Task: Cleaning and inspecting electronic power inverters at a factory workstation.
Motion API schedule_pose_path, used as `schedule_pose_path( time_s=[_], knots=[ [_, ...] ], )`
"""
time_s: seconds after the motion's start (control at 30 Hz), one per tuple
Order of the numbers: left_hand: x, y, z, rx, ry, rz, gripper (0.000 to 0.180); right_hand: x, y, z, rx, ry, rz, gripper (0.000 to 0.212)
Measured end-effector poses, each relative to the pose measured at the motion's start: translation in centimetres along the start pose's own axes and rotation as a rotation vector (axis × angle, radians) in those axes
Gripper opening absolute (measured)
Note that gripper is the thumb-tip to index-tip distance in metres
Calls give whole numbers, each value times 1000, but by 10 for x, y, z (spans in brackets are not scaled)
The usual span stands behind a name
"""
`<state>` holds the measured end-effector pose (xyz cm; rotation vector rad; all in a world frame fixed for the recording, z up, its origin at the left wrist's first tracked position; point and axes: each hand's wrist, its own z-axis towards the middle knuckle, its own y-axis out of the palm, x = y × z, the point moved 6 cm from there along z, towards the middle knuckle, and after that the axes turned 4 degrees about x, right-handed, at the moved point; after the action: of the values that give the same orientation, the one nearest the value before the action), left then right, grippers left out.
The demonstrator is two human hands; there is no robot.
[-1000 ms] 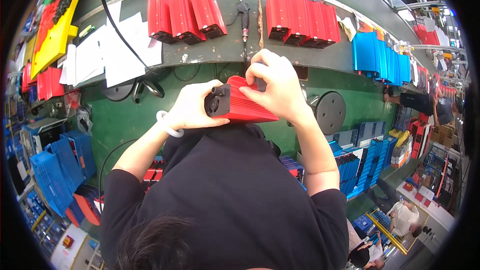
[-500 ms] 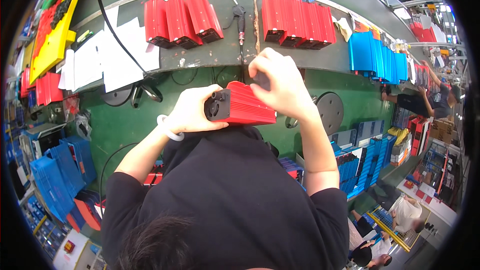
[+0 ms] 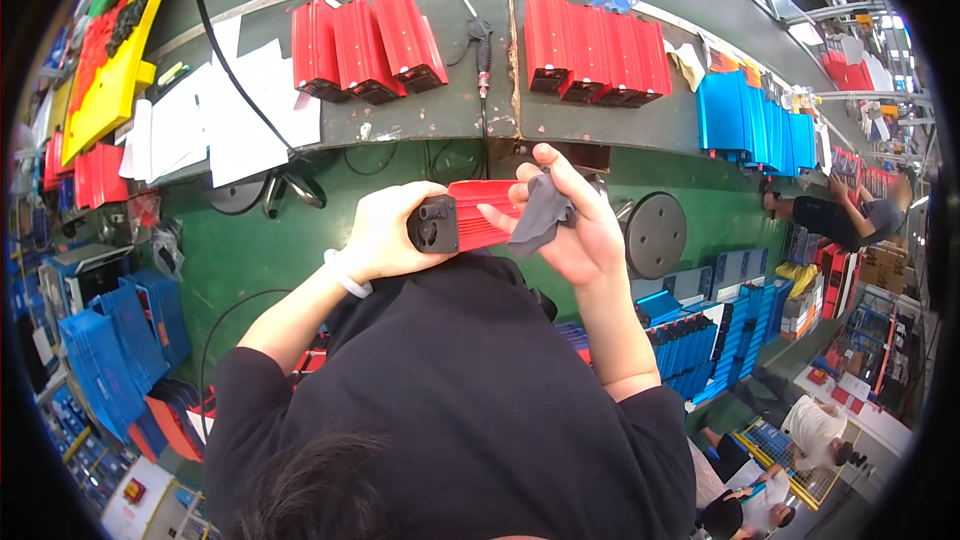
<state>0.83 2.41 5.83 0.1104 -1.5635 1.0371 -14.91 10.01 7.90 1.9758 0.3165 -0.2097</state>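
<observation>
Since the earlier frame the right hand (image 3: pixel 575 230) has slid off the top of the red finned housing (image 3: pixel 478 216) to its 3 o'clock end, fingers now half spread and pinching a crumpled grey cloth (image 3: pixel 540 217) against it. At the housing's 9 o'clock end the left hand (image 3: pixel 385 235) is closed around the black fan-fitted cap, holding the part level above the green surface (image 3: pixel 260 250) just in front of the chest. Toward 12 o'clock, rows of red housings (image 3: pixel 365 40) and more red housings (image 3: pixel 595 45) lie on the grey shelf, with blue housings (image 3: pixel 755 120) at 2 o'clock.
</observation>
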Motion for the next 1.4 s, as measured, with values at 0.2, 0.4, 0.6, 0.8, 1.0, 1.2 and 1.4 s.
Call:
schedule_pose_path(
  time_s=[0.2,0.4,0.6,0.8,1.0,1.2,1.4],
  knots=[
    [4,-7,3,156,110,112,52,5,-9,1,76,-13,132,15],
    [6,-6,5,162,163,137,52,4,-8,5,32,8,162,15],
    [9,-7,3,201,212,153,51,4,-9,3,119,12,102,14],
    [13,-9,5,225,246,261,47,0,-3,2,72,-8,60,15],
    [20,-11,7,225,322,352,44,-2,-12,3,118,4,126,16],
    [25,-8,7,262,327,393,44,4,-20,-1,151,53,315,15],
    [24,-7,9,269,359,414,44,14,-27,-5,199,9,405,13]
  ],
)
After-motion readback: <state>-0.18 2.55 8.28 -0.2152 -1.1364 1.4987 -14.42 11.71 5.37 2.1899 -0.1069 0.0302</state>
